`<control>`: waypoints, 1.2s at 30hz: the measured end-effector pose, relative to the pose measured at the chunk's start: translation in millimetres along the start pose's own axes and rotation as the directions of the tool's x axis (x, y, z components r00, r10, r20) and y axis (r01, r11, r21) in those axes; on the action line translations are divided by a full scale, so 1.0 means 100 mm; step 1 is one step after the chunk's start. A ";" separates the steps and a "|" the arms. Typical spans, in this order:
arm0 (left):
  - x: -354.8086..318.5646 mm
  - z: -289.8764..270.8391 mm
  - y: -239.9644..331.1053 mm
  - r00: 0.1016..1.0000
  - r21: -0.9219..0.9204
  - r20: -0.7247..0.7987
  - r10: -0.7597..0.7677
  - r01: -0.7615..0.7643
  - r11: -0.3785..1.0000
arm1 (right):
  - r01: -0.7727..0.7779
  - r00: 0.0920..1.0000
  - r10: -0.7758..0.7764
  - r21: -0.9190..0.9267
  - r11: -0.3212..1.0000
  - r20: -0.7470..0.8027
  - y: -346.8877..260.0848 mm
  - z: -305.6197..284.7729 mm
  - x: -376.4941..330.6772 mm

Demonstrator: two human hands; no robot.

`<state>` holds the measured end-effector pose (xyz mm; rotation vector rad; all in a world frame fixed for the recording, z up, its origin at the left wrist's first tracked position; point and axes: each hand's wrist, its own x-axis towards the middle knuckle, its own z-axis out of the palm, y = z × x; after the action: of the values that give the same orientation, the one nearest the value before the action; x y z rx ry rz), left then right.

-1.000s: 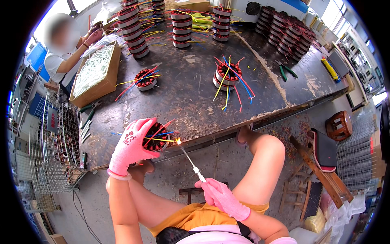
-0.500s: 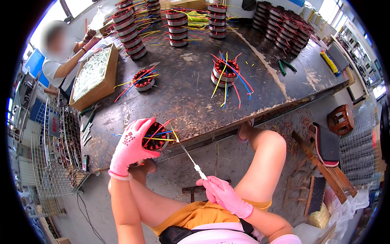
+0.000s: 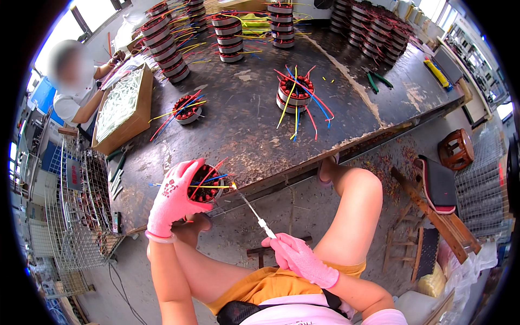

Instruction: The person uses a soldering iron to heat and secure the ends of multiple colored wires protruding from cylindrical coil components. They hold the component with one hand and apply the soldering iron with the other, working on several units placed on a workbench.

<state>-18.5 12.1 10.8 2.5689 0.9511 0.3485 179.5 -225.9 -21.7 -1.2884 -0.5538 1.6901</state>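
My left hand (image 3: 176, 196), in a pink glove, grips a motor stator (image 3: 206, 183) from its left side, at the table's near edge. Red, blue and yellow lead wires stick out to the right of it. In my pink-gloved right hand (image 3: 301, 260) is a slim torch (image 3: 263, 223) with a white grip and a long thin metal tube. A small orange flame glows at its tip, at the ends of the leads. On the table (image 3: 233, 114) stand a single stator (image 3: 188, 110) and a stack of stators (image 3: 294, 94), both with coloured leads.
Stator stacks (image 3: 227, 37) line the back, more (image 3: 374, 32) at the back right. Green-handled pliers (image 3: 379, 81) lie at right. A carton (image 3: 142, 105) of white tubes stands at left, near a co-worker (image 3: 73, 97). A wire rack (image 3: 76, 211) adjoins the table's left; a wooden stool (image 3: 455, 153) stands right.
The flame at the torch tip shows larger and brighter against the lead ends. My view has shifted slightly; both hands keep their holds.
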 end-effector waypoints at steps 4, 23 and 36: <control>0.01 0.00 0.01 1.000 0.000 0.013 -0.006 0.006 1.000 | -0.026 0.999 0.025 -0.044 0.999 -0.038 -0.06 0.04 0.00; 0.00 0.00 0.02 0.999 0.002 0.020 -0.032 0.032 0.999 | -0.022 0.998 0.020 -0.032 0.999 -0.056 -0.05 0.05 0.00; 0.00 0.00 0.02 0.999 -0.002 0.023 -0.032 0.032 0.999 | -0.037 0.999 0.035 -0.028 0.999 -0.039 -0.07 0.05 -0.01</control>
<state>-17.9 10.9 11.6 2.5469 0.9816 0.3105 178.0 -222.6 -14.1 -1.3561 -0.5365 1.6886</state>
